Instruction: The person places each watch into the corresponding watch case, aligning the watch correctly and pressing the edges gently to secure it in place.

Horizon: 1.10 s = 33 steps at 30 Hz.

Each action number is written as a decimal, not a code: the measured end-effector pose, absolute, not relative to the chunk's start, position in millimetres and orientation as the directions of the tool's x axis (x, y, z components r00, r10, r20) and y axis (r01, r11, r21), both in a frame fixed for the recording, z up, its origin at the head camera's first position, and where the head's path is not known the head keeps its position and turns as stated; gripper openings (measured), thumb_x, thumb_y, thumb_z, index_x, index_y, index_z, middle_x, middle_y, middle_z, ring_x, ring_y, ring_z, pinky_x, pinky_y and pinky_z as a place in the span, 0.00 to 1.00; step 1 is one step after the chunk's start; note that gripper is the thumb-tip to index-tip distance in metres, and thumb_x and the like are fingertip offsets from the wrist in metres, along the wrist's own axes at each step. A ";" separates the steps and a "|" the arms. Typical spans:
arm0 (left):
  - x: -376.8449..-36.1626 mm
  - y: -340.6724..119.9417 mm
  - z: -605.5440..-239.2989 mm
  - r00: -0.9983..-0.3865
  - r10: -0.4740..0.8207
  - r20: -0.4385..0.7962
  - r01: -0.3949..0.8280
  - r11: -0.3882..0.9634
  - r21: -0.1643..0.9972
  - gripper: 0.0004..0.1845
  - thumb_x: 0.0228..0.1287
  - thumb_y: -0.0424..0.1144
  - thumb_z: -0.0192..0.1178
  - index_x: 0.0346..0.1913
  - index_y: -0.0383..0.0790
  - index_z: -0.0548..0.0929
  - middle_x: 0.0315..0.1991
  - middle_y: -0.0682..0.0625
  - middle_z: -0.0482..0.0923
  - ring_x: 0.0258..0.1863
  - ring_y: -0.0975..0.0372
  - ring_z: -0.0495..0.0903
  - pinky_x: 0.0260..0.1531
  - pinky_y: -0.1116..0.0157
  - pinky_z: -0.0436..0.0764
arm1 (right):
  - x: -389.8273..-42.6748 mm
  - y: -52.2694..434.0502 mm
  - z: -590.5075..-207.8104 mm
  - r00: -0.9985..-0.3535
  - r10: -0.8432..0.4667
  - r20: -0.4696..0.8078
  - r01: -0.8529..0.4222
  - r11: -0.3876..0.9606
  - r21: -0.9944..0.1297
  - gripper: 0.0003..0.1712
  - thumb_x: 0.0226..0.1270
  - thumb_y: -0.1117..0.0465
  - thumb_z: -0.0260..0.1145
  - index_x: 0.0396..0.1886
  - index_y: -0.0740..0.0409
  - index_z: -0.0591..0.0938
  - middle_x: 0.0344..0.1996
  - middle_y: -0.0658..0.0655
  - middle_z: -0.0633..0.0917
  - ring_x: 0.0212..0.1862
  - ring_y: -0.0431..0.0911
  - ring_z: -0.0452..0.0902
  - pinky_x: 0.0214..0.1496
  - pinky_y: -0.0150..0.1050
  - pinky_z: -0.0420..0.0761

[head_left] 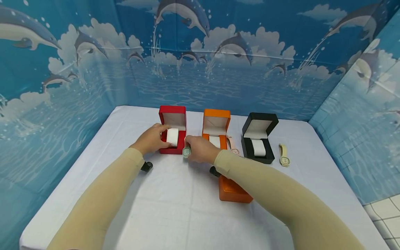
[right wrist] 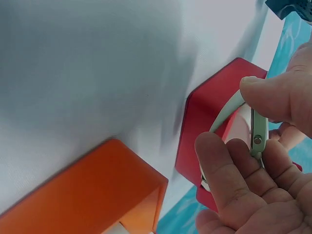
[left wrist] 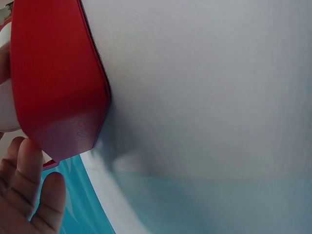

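An open red box (head_left: pixel 173 114) stands at the left of a row of boxes, with a white cushion (head_left: pixel 172 136) inside. My left hand (head_left: pixel 154 139) reaches into it from the left, and its thumb and fingers pinch the cushion. In the left wrist view the red box (left wrist: pixel 58 78) fills the left side, and two fingers (left wrist: pixel 29 190) lie beside it. My right hand (head_left: pixel 198 148) pinches a pale green watch (head_left: pixel 186 151) just right of the red box's front. In the right wrist view the thumb and fingers (right wrist: pixel 224 165) curl round the green watch (right wrist: pixel 258 131).
An open orange box (head_left: pixel 216 128) and an open black box (head_left: pixel 260 137) stand to the right, each with a white cushion. A pink watch (head_left: pixel 233 146) lies between them, and a cream watch (head_left: pixel 283 155) lies right of the black box. A shut orange box (head_left: pixel 232 190) sits under my right forearm. Blue backdrop walls surround the white table (head_left: pixel 175 208).
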<state>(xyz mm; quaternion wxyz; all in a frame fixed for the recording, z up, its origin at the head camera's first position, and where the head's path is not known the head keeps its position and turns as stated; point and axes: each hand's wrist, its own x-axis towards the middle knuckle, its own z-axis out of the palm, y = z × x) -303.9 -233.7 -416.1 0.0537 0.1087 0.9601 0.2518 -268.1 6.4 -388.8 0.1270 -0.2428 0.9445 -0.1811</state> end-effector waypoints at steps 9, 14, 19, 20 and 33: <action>-298.1 -231.2 -408.3 -0.967 0.253 -0.023 0.204 0.827 0.524 0.42 0.62 0.50 0.77 0.76 0.49 0.69 0.62 0.44 0.77 0.59 0.51 0.77 0.60 0.49 0.85 | -267.0 9.7 -380.1 -0.855 -0.497 -0.150 -0.397 0.812 -0.428 0.21 0.61 0.62 0.80 0.49 0.52 0.78 0.44 0.52 0.85 0.45 0.46 0.80 0.52 0.40 0.86; -292.8 -228.7 -401.7 -0.964 0.264 -0.020 0.211 0.809 0.549 0.41 0.63 0.48 0.76 0.76 0.50 0.69 0.58 0.45 0.80 0.54 0.52 0.79 0.55 0.51 0.86 | -264.7 12.8 -373.6 -0.859 -0.493 -0.136 -0.394 0.808 -0.438 0.21 0.61 0.63 0.79 0.49 0.52 0.78 0.43 0.52 0.85 0.45 0.46 0.80 0.50 0.40 0.86; -288.6 -225.2 -396.1 -0.957 0.291 0.005 0.244 0.793 0.558 0.42 0.63 0.48 0.76 0.76 0.48 0.68 0.62 0.45 0.78 0.57 0.52 0.79 0.59 0.49 0.85 | -263.4 15.9 -368.6 -0.862 -0.495 -0.112 -0.405 0.803 -0.437 0.21 0.61 0.63 0.78 0.50 0.53 0.78 0.43 0.52 0.85 0.43 0.47 0.80 0.49 0.40 0.86; -288.1 -224.3 -395.2 -0.955 0.295 0.009 0.250 0.792 0.557 0.42 0.63 0.48 0.76 0.76 0.47 0.68 0.63 0.45 0.78 0.58 0.52 0.79 0.60 0.49 0.84 | -263.3 16.4 -367.8 -0.862 -0.495 -0.109 -0.405 0.802 -0.439 0.21 0.62 0.63 0.78 0.50 0.53 0.78 0.43 0.52 0.85 0.43 0.47 0.80 0.49 0.40 0.85; -279.5 -215.3 -386.3 -0.949 0.312 0.034 0.272 0.763 0.586 0.39 0.62 0.45 0.77 0.73 0.47 0.69 0.64 0.45 0.76 0.62 0.51 0.78 0.59 0.48 0.86 | -259.6 22.9 -357.1 -0.866 -0.490 -0.100 -0.397 0.795 -0.460 0.21 0.63 0.62 0.77 0.52 0.52 0.78 0.43 0.51 0.84 0.45 0.47 0.80 0.51 0.40 0.85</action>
